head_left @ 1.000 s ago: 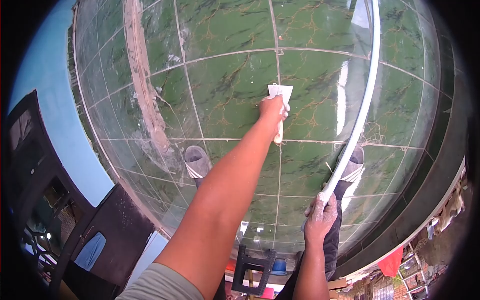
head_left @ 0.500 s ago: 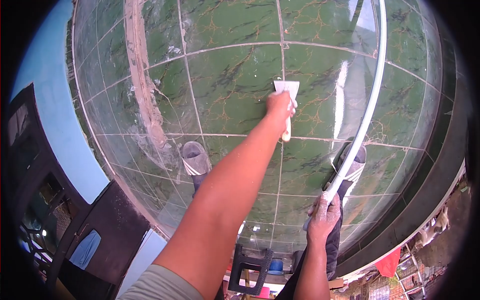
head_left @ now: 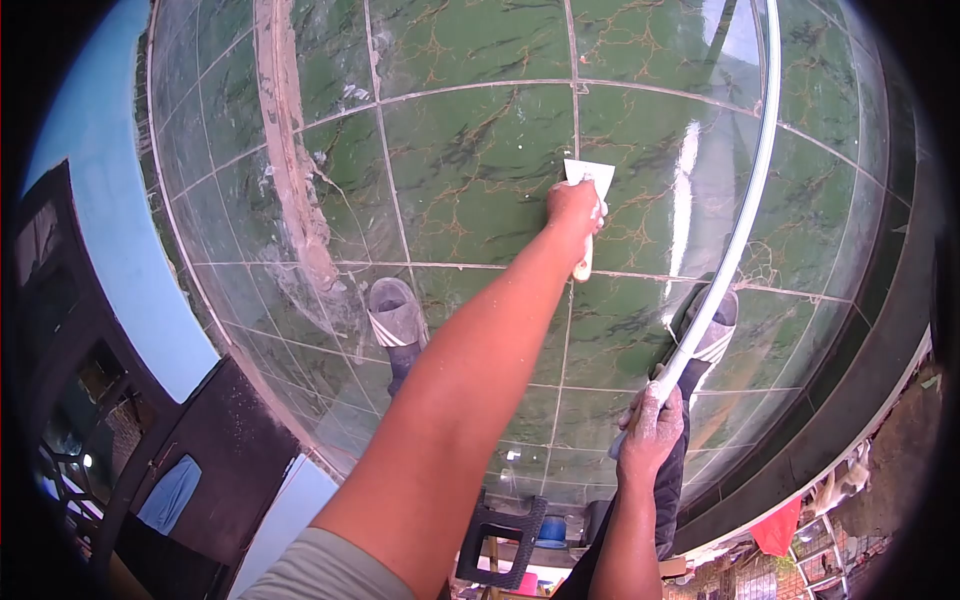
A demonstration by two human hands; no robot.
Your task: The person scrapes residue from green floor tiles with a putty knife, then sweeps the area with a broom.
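Note:
My left hand (head_left: pixel 575 207) is closed round the pale handle of a putty knife (head_left: pixel 589 171). Its wide white blade points away from me, over the green marbled tiles (head_left: pixel 470 190) beside a grout line. Pale smears cover the fingers. On the right, my right hand (head_left: pixel 655 430), dusted with white, grips the lower end of a long white pole (head_left: pixel 745 215). The pole runs up past the top edge of the view and looks bowed through the wide lens. A sandalled foot (head_left: pixel 395 310) stands left of the scraping arm, the other foot (head_left: pixel 715 325) beside the pole.
A rough cement strip (head_left: pixel 285 150) crosses the tiles on the left. Beyond it are a blue wall (head_left: pixel 120 250) and a dark door (head_left: pixel 215 470). A black plastic stool (head_left: pixel 500 540) stands behind me. A raised ledge (head_left: pixel 850 430) borders the right side.
The putty knife has moved slightly right relative to the grout line, still in my left hand. My right hand keeps its hold on the pole. The whole view has shifted a little.

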